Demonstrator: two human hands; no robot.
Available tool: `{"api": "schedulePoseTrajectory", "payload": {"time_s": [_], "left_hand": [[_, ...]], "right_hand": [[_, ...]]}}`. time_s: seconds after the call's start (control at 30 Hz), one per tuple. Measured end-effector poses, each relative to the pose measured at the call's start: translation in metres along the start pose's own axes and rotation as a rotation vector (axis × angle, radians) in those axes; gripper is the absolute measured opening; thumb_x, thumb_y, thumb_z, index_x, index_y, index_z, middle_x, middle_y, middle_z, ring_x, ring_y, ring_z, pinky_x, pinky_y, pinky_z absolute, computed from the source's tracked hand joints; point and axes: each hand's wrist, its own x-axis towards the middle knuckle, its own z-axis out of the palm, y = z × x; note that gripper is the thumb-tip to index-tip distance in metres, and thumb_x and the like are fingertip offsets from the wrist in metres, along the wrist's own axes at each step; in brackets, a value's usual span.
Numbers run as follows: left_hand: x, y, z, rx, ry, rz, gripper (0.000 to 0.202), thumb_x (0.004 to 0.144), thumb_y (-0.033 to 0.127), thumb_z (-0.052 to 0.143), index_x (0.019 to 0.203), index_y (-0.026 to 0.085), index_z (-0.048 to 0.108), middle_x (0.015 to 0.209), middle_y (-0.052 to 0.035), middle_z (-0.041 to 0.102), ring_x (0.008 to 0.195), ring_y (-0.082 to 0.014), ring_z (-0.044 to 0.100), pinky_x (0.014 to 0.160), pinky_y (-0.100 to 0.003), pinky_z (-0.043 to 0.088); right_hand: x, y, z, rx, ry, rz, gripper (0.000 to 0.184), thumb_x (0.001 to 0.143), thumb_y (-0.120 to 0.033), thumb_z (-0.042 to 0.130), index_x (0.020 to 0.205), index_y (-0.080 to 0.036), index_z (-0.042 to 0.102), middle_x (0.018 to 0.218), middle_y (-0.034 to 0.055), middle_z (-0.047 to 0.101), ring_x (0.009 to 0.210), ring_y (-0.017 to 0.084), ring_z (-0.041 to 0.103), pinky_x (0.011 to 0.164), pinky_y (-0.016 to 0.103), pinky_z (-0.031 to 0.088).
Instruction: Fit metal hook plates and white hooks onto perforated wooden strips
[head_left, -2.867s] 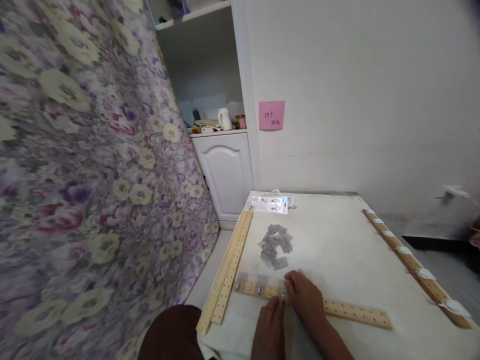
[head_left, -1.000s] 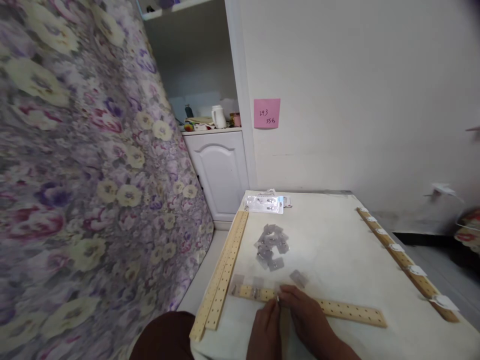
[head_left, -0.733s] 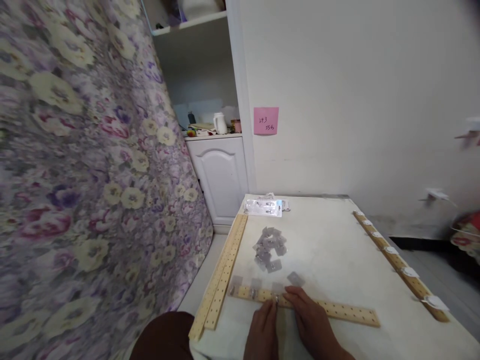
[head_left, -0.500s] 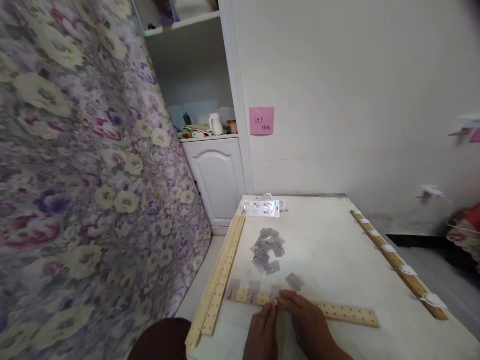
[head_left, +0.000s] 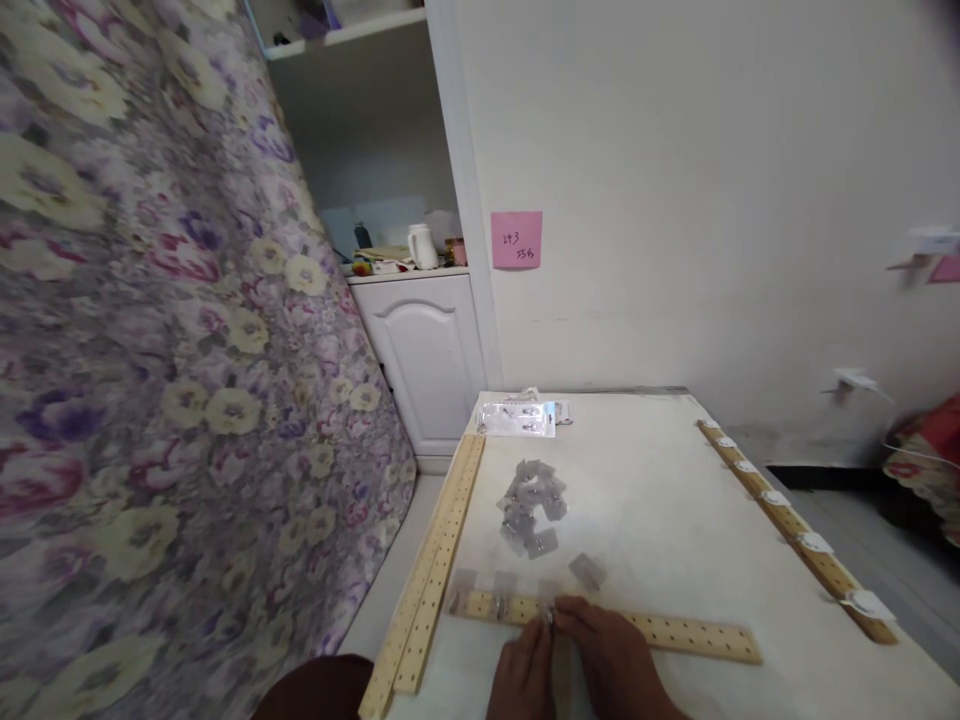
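A pale wooden strip with rows of holes [head_left: 694, 636] lies across the near part of the table. My left hand [head_left: 521, 672] and my right hand [head_left: 611, 650] meet over it, fingertips pinched close together. Between them is a clear plastic square with a small metal part [head_left: 549, 592], mostly covered by my fingers. To the left, two similar clear squares [head_left: 504, 588] sit on the strip, each with a metal part. One loose clear square [head_left: 587, 571] lies just beyond my right hand. Farther back is a loose pile of such squares [head_left: 541, 543].
Two more perforated wooden strips [head_left: 441, 570] run along the table's left edge. A strip bearing several white pieces [head_left: 795, 527] lies along the right edge. Clear packaging [head_left: 517, 420] rests at the back. A floral curtain [head_left: 187, 400] hangs at the left.
The view has shifted slightly. Both hands stay together at the same spot on the strip, with the plastic square still between their fingers.
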Motion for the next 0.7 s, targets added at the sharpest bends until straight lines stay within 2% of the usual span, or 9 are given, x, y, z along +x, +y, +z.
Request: {"api": "schedulePoseTrajectory", "payload": {"time_s": [0.13,0.2,0.3,0.4,0.53,0.63,0.7], "left_hand": [[-0.001,0.001,-0.008,-0.108,-0.063,-0.071,0.060,0.075,0.001,0.040,0.132,0.019,0.049,0.123,-0.0125,0.063,0.103,-0.0195,0.063,0.089,-0.031,0.054],[-0.001,0.002,-0.011,-0.154,-0.094,-0.122,0.060,0.073,0.000,0.041,0.129,0.018,0.052,0.124,-0.0138,0.061,0.110,-0.0209,0.060,0.093,-0.032,0.051],[0.002,0.006,-0.015,-0.203,-0.109,-0.223,0.056,0.071,0.000,0.042,0.122,0.017,0.058,0.123,-0.0133,0.062,0.116,-0.0211,0.057,0.097,-0.033,0.048],[0.005,0.010,-0.018,-0.234,-0.088,-0.276,0.054,0.072,0.001,0.040,0.120,0.018,0.059,0.118,-0.0111,0.064,0.113,-0.0185,0.058,0.097,-0.031,0.048],[0.006,0.008,-0.019,-0.270,-0.084,-0.245,0.057,0.067,0.002,0.042,0.119,0.016,0.059,0.115,-0.0130,0.064,0.111,-0.0196,0.059,0.096,-0.031,0.048],[0.006,0.006,-0.012,-0.230,-0.086,-0.252,0.057,0.065,0.001,0.041,0.116,0.015,0.062,0.112,-0.0134,0.065,0.107,-0.0201,0.061,0.093,-0.031,0.050],[0.005,0.007,-0.007,-0.206,-0.047,-0.287,0.054,0.067,0.000,0.039,0.111,0.016,0.065,0.109,-0.0119,0.067,0.104,-0.0191,0.063,0.092,-0.031,0.051]], "right_hand": [[0.001,-0.001,-0.011,0.127,0.032,0.048,0.038,0.080,-0.010,0.045,0.106,-0.027,0.065,0.110,0.0033,0.069,0.091,0.017,0.068,0.079,0.026,0.053],[0.001,0.004,-0.018,0.218,0.092,0.106,0.032,0.084,-0.014,0.040,0.103,-0.025,0.064,0.105,0.0044,0.068,0.088,0.015,0.067,0.076,0.024,0.053],[0.000,0.021,-0.025,0.267,0.211,0.235,0.022,0.087,-0.022,0.041,0.095,-0.022,0.061,0.088,0.0040,0.065,0.073,0.015,0.064,0.066,0.024,0.053],[0.002,0.038,-0.029,0.230,0.257,0.334,0.020,0.083,-0.028,0.048,0.099,-0.022,0.059,0.087,0.0026,0.063,0.059,0.013,0.058,0.058,0.025,0.051],[0.008,0.038,-0.031,0.091,0.193,0.383,0.028,0.077,-0.029,0.056,0.105,-0.024,0.056,0.099,0.0026,0.062,0.073,0.016,0.064,0.064,0.026,0.050],[0.015,0.031,-0.032,-0.002,0.108,0.392,0.023,0.079,-0.029,0.055,0.102,-0.025,0.056,0.098,0.0009,0.063,0.075,0.016,0.066,0.061,0.024,0.046],[0.019,0.028,-0.032,-0.036,0.067,0.387,0.019,0.081,-0.028,0.054,0.100,-0.025,0.056,0.094,0.0005,0.064,0.073,0.016,0.066,0.060,0.024,0.045]]}}
